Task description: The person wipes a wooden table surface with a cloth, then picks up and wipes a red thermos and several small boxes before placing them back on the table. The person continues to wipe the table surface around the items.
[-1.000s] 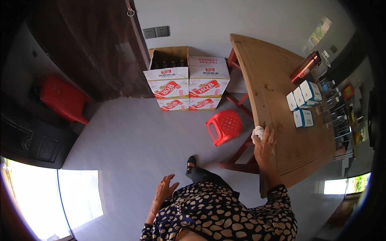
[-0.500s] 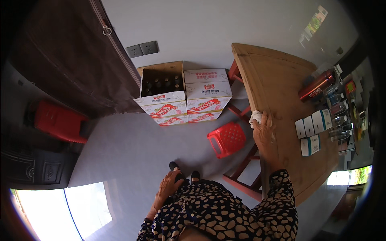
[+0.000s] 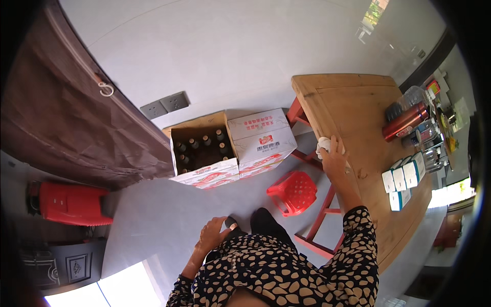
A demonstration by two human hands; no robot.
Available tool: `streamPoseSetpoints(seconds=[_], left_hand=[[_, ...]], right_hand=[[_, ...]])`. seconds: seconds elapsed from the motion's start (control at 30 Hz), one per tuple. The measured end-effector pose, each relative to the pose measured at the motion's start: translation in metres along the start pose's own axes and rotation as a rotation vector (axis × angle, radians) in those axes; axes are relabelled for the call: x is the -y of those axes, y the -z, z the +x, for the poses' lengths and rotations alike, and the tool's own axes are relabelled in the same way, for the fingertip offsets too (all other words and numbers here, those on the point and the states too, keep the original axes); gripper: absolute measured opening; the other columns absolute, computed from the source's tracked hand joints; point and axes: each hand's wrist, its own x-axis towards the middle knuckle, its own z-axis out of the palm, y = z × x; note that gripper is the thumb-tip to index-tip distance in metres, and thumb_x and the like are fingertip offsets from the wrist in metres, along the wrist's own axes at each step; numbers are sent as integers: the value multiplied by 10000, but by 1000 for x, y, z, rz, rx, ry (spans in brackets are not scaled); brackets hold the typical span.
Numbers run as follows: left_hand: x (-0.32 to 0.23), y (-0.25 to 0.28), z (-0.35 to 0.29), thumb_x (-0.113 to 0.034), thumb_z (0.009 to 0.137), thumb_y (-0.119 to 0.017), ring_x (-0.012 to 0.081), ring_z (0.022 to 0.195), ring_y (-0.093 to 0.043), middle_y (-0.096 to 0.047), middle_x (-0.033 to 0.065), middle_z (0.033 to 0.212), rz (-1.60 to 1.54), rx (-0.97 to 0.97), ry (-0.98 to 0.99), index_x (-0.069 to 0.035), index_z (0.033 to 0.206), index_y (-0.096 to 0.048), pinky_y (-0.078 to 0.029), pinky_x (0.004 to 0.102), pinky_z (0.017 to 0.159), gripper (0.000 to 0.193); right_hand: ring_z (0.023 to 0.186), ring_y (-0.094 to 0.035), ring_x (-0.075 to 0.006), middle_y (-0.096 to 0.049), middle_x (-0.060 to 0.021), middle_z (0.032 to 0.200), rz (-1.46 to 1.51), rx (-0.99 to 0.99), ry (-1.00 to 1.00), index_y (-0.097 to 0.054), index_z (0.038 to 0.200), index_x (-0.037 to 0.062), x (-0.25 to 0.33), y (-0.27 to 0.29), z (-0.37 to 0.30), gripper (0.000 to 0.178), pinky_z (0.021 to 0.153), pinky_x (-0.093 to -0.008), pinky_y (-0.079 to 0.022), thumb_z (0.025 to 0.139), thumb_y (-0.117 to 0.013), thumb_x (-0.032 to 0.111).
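Observation:
My right hand (image 3: pixel 334 157) is closed on a crumpled white cloth (image 3: pixel 322 144), pressing it against the left edge of the wooden table (image 3: pixel 353 110). The cloth's folds bulge out beside my fingers, and part of it is covered by the hand. My left hand (image 3: pixel 211 234) hangs low at my side, holding nothing, with the thumb apart from the fingers. It is nearest to my trouser leg and shoe.
A red stool (image 3: pixel 294 193) stands beside the table's red leg frame (image 3: pixel 322 220). By the wall are an open carton (image 3: pixel 202 171) of dark bottles and a closed carton (image 3: pixel 263 133). White boxes (image 3: pixel 404 176), a red thermos (image 3: pixel 406 122) and clear bottles (image 3: pixel 434 156) occupy the table's far right.
My view has shifted, and the cartons appear lower and more from above. One leg has come forward. The right hand stays on the cloth at the table edge; the left still hangs free.

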Motion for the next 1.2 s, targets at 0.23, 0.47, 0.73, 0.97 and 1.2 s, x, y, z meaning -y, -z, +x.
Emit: streamPoseSetpoints(seconds=[0.23,0.47,0.73,0.97,1.2], left_hand=[[-2,5,44,-329,839,-648,355,1034,-570,-590,152,1130,-97,-28,106,-86,1227,-536,-474,444,858,471],[-17,3,78,-282,842,-644,343,1058,-558,-575,145,1156,-129,-65,224,-97,1244,-517,-464,441,880,461],[-31,6,107,-246,831,-655,350,1034,-559,-572,140,1141,-101,-26,140,-87,1223,-522,-472,436,853,444],[-34,6,95,-263,834,-648,345,1025,-560,-578,132,1122,-41,135,13,-89,1217,-529,-470,440,849,437],[-24,9,56,-308,865,-619,327,1118,-534,-546,142,1233,53,351,-41,-101,1267,-514,-448,410,926,464]], right_hand=[[1235,-390,-375,-411,-175,1344,-24,7,85,-672,890,160,12,-41,115,146,729,-626,-430,854,-560,246],[1240,-387,-376,-409,-166,1343,-121,-40,151,-664,988,173,29,-86,229,162,715,-611,-466,842,-600,204],[1285,-333,-374,-383,-135,1374,-211,77,98,-655,1129,233,38,-106,245,271,783,-663,-444,874,-564,239],[1280,-337,-373,-380,-115,1380,-296,24,82,-649,1160,295,25,-63,137,293,746,-651,-435,894,-527,288],[1274,-367,-381,-379,-139,1390,-276,91,-43,-626,1164,304,14,4,-2,344,741,-603,-444,835,-569,223]])
